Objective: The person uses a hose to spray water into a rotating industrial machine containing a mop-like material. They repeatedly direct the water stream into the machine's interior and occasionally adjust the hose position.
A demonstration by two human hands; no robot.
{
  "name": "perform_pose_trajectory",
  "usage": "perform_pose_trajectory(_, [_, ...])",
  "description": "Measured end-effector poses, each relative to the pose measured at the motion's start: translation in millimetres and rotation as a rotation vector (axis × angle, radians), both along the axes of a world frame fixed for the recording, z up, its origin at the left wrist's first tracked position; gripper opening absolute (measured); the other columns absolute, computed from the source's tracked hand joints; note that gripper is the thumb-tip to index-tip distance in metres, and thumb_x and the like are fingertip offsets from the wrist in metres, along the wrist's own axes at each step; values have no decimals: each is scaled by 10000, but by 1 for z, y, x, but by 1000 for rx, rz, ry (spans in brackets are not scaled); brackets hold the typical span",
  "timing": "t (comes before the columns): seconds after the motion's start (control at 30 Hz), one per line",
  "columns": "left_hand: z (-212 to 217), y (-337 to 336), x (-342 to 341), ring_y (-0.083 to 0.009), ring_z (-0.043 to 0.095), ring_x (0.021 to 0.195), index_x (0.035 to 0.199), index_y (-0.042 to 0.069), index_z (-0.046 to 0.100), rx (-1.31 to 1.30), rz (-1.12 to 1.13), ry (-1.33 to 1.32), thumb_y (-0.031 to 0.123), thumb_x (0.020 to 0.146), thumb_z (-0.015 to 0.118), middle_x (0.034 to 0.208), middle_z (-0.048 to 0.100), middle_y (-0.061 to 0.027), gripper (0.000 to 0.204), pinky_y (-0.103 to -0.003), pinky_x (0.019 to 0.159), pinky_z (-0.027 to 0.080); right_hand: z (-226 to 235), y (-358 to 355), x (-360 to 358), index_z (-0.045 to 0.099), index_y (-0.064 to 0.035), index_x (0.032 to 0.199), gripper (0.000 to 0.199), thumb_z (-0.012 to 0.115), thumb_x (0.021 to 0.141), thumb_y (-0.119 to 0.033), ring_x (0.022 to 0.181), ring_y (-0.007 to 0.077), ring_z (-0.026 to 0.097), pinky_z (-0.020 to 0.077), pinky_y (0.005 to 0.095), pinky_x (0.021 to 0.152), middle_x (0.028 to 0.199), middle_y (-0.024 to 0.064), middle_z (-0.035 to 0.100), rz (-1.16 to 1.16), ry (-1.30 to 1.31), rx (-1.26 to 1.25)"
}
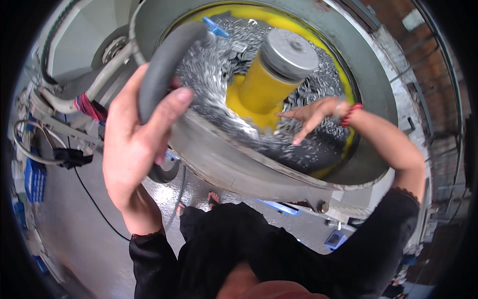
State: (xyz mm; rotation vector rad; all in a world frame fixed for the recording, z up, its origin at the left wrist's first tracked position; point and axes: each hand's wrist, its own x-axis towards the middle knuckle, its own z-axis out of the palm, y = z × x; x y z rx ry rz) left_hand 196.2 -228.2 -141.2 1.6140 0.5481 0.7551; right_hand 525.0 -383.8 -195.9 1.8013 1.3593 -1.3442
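My left hand (144, 124) is wrapped round a thick dark grey hose (162, 65), whose far end carries a blue valve handle (216, 27). That end of the hose hangs over a big round metal tub (234, 164) with a yellow lining. Many small shiny metal pieces (211, 79) fill the tub, blurred in places. From the middle rises a yellow column (266, 87) with a grey metal cap (290, 52). Reaching in over the pieces, to the right of the column's base, my right hand (318, 115) has its fingers spread and appears to hold nothing.
Left of the tub stands a grey machine housing (92, 35) with a bent pipe (107, 74) and a red cloth (89, 108) tied on it. Blue crates (35, 179) stand at the far left. A cable (94, 197) runs over the grey floor. A blue box (335, 239) sits below the tub.
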Motion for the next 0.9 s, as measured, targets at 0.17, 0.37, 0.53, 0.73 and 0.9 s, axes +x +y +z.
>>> perform_pose_trajectory(0.17, [-9,5,2,-22,365,376,1027,11,556,94,-48,-41,213,897,686,640,489,26,273,-195,351,257,-99,-24,7,122,-33,1533,1244,604,687,-807,1456,389,157,176,434,1187,1571,247,145,32,-46,-126])
perform_pose_trajectory(0.37, [-7,3,-5,-19,357,375,995,24,544,41,-60,-51,185,907,676,619,476,36,226,-195,353,248,-58,-61,112,571,-90,1263,627,791,723,-321,1142,345,585,573,386,766,1356,254,483,18,-457,46])
perform_pose_trajectory(0.53, [-8,7,-2,-28,360,368,1006,29,534,62,-88,-15,205,915,663,615,468,36,236,-202,350,266,2,-99,166,639,-1,798,156,628,687,107,593,234,659,585,355,491,718,123,641,-672,-518,92])
perform_pose_trajectory(0.73, [-7,4,-2,-40,344,352,1020,37,536,34,-62,1,280,923,643,577,428,39,283,-207,345,273,93,-85,125,593,-64,776,145,615,728,71,635,118,613,586,283,598,730,-10,585,-941,83,226])
perform_pose_trajectory(0.9, [-11,7,-3,-37,324,367,1074,30,552,59,-66,-15,314,926,643,532,383,54,333,-214,364,275,123,-92,51,550,-76,948,251,652,744,30,671,63,600,539,229,587,837,-32,576,-950,491,521])
